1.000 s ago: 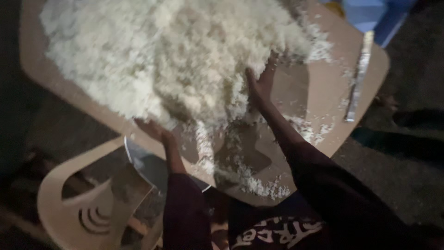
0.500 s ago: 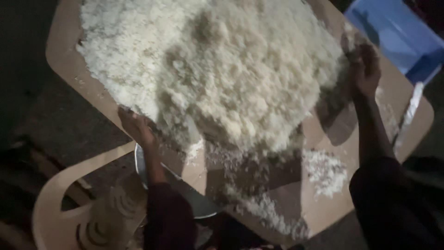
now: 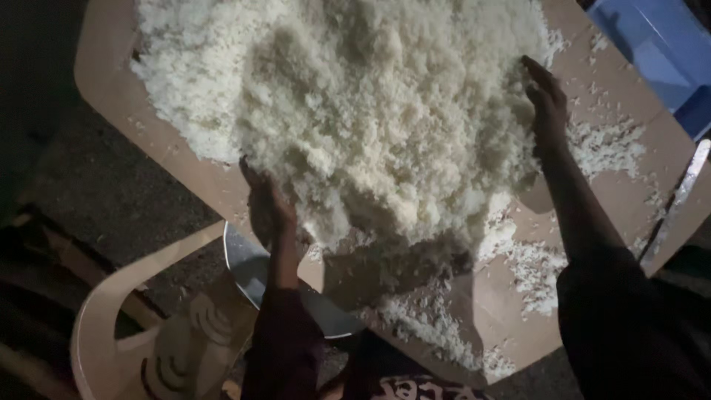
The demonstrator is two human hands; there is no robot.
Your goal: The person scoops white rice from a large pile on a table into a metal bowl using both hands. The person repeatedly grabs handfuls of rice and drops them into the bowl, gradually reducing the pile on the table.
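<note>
Tan and smooth, the flat plastic desk (image 3: 185,159) fills most of your view, its rounded corner pointing down toward you. On it lies the big white mound of loose, crumbly cooked rice (image 3: 385,111), heaped high across the upper middle and thinning into scattered white grains (image 3: 533,267) on the bare surface near the lower right edge.

Your two dark-sleeved arms reach up into the heap from below. Your right hand (image 3: 546,100) lies flat against the right flank of the mound, fingers (image 3: 535,70) straight, open and close together, gripping nothing, pressed to the rice with the palm turned toward it. Your left hand (image 3: 268,211) is set against the lower left foot of the mound, close to the desk's near edge; its fingers (image 3: 250,174) are spread and partly sunk into the grains, so you cannot tell whether they close on any rice.

Below the desk's near edge, just under your left wrist, a round shiny metal bowl (image 3: 248,263) shows partly, the rest hidden by the desk and your arm. To its left stands a beige moulded plastic chair (image 3: 111,318) on the dark floor. At the upper right corner sits a blue plastic crate (image 3: 655,48), and along the desk's right edge lies a long pale strip (image 3: 681,196), too dim to identify.
</note>
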